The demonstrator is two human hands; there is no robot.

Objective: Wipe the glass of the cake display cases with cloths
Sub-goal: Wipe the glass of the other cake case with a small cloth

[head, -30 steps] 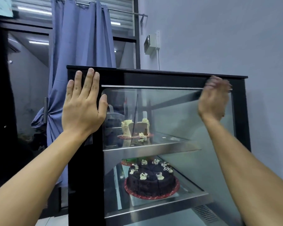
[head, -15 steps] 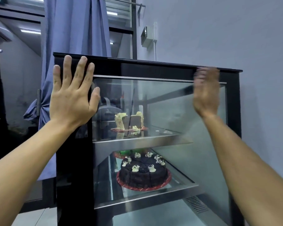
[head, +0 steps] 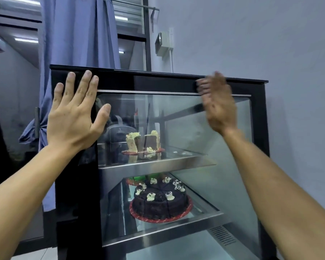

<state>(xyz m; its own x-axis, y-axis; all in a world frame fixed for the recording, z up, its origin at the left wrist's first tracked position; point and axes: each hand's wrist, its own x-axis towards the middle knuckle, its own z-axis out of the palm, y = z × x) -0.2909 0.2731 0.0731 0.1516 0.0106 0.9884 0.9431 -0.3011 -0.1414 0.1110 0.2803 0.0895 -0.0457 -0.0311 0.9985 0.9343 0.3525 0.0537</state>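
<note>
Flanking the glass (head: 176, 119) — left hand (head: 73, 117) on frame edge, right hand (head: 219, 107) blurred.

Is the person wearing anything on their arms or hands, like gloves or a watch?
No. Both arms are bare as far as the picture shows, with no sleeves in view. The left hand has no glove, ring or watch. The right hand is blurred, but no glove or band shows on it either.

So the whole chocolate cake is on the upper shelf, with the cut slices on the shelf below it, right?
Not quite. The head view shows the whole chocolate cake on the lower shelf, and the cut slices on the upper shelf above it.
</note>
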